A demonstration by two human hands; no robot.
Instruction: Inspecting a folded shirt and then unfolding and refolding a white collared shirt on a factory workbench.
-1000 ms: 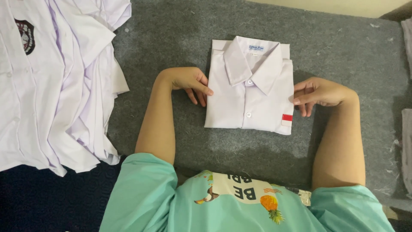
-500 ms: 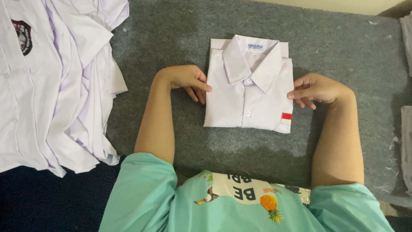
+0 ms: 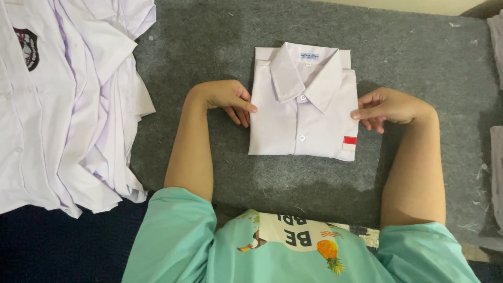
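A: Only the head view here. What sits between the two hands?

B: A folded white shirt (image 3: pixel 304 105), collar up and buttons facing the camera, lying flat on the grey felt counter (image 3: pixel 419 47). The left hand (image 3: pixel 225 97) is at its left edge, the right hand (image 3: pixel 390 107) at its right edge.

A: Are the fingers gripping it?

B: Not closed around it, as far as I can see. The left fingers (image 3: pixel 245 105) lie loosely curled with the tips touching the shirt's side edge; the right fingers (image 3: pixel 364 112) are stretched toward the other edge, tips just on the cloth above the small red and white patch (image 3: pixel 349 142). Both hands are relaxed, pressing from the sides and holding nothing.

A: Why from the sides?

B: My guess is that touching both edges at once keeps the fold square and stops the layers from sliding, and leaves the collar and button strip undisturbed between the fingertips.

A: And beyond the left fingers?

B: Well apart from them, a heap of loose white shirts (image 3: pixel 68 105), one with a dark badge, unfolded and overlapping. A strip of grey cloth (image 3: pixel 496 157) lies past the right fingers at the frame edge.
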